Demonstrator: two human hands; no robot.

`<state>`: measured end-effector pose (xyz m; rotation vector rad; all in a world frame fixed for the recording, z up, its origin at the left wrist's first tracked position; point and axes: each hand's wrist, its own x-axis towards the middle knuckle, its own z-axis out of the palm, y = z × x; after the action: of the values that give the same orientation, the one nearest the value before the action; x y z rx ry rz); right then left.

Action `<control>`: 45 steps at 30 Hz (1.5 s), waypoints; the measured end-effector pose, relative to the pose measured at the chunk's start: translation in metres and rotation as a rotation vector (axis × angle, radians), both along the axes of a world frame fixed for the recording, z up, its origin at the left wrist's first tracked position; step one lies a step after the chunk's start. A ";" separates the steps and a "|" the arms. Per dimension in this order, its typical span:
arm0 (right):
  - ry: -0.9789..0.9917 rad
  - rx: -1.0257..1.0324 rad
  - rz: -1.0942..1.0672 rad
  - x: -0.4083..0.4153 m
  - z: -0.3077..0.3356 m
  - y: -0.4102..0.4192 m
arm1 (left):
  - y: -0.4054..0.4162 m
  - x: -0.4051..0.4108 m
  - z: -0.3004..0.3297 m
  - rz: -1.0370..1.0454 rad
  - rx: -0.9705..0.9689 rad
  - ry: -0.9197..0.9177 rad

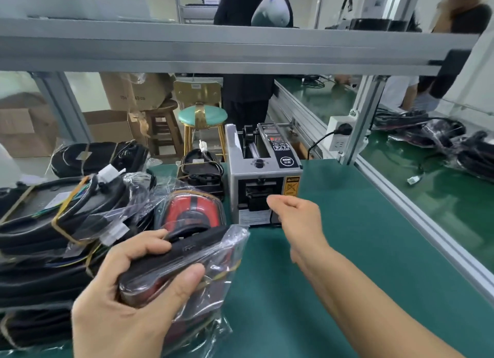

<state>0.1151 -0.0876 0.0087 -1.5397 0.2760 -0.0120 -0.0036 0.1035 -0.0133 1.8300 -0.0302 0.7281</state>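
My left hand [128, 285] grips a black and red part wrapped in a clear plastic bag [187, 261], low in the middle-left of the view. My right hand [299, 221] reaches forward with curled fingers to the front slot of a grey tape dispenser machine [263, 178] standing on the green mat [347, 250]. The fingertips are at the slot; whether they pinch a piece of tape I cannot tell.
A pile of bagged black parts with cables [53, 224] covers the left side. A red bagged part [192, 210] lies by the machine. An aluminium frame rail [240, 53] crosses overhead. Stools, cardboard boxes and people stand beyond. More bagged parts [441, 138] lie at the right.
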 end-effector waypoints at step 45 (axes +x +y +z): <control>-0.053 0.065 0.373 -0.091 0.055 -0.018 | -0.091 0.001 0.017 0.250 0.276 -0.322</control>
<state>0.0239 -0.1052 0.0641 -1.5041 -0.0552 0.2472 -0.0029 0.0128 0.0032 1.9792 -0.1193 1.2414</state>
